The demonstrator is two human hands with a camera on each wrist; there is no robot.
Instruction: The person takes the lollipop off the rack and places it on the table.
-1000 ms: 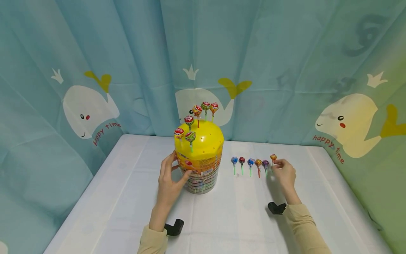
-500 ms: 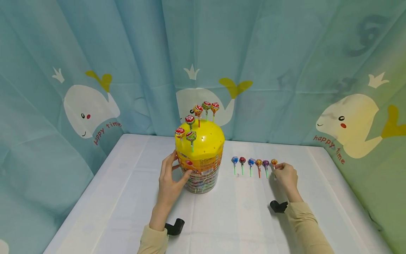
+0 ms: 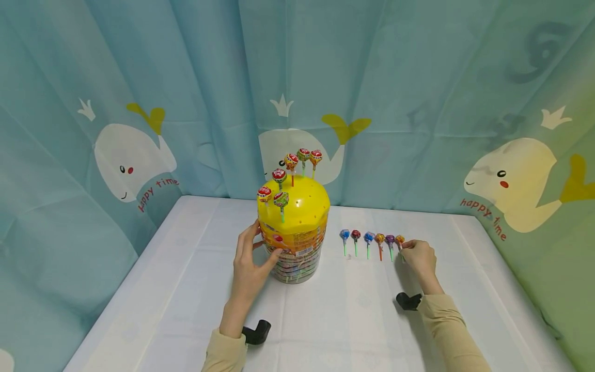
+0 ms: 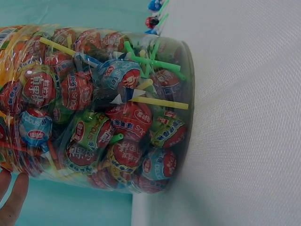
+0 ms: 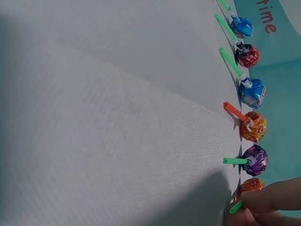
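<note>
A clear jar point(image 3: 297, 266) packed with wrapped lollipops stands upright on the white table, topped by a yellow domed lid point(image 3: 309, 201). Several lollipops point(image 3: 291, 161) stick up out of the lid's left and back part. My left hand point(image 3: 248, 266) grips the jar's left side, thumb in front and fingers behind; in the left wrist view only its fingertips point(image 4: 16, 195) show. To the right, my right hand point(image 3: 420, 258) pinches an orange-wrapped lollipop point(image 5: 251, 184) by its green stick, low at the right end of a row of lollipops. The fingers partly cover it.
The row holds a purple lollipop point(image 5: 255, 160), an orange one point(image 5: 254, 127), blue ones point(image 5: 253, 93) and a red one point(image 5: 248, 55), sticks toward me. A blue whale-print curtain point(image 3: 209, 103) hangs behind the table point(image 3: 334, 320). Black wrist mounts point(image 3: 257, 333) jut from both sleeves.
My right hand has lowered the orange lollipop to the table, beside the purple one at the row's end. My left hand keeps its grip on the jar.
</note>
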